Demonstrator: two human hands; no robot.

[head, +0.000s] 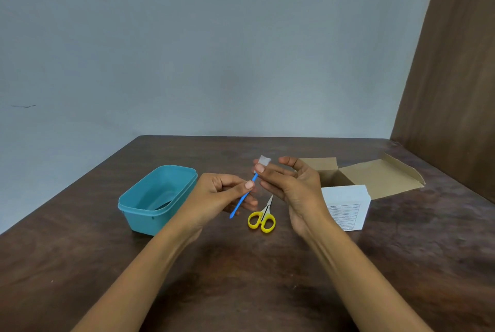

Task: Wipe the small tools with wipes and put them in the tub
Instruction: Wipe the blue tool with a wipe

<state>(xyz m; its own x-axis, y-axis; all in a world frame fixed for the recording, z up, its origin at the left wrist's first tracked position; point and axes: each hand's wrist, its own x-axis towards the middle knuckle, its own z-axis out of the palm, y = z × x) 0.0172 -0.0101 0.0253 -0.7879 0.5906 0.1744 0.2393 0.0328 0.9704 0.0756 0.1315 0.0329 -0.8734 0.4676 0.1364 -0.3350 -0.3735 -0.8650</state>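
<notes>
From my remote view, the nearest stretch of the dark brown wooden table (241, 291) is bare except for the two forearms crossing it, which leaves free working room toward the near edge. Beyond that, the small yellow-handled scissors (262, 217) lie flat on the table between the hands, blades shut and pointing away. The left hand (222, 195) is closed in a pinch on the thin blue plastic stick tool (242, 199), thumb over the shaft about midway, the lower tip hanging free above the table. The right hand (292, 187) is half open, palm turned inward; its fingertips pinch the small white wipe (263, 161) against the upper end of the blue tool. The teal rectangular plastic tub (158, 200) stands to the left, just beside the left hand, lidless, with one dark item inside that I cannot identify. The white printed carton (345, 207) with brown flaps open sits to the right, close behind the right hand. The table's far edge meets a pale grey wall (214, 50); a brown panel (455, 77) bounds the right side.
</notes>
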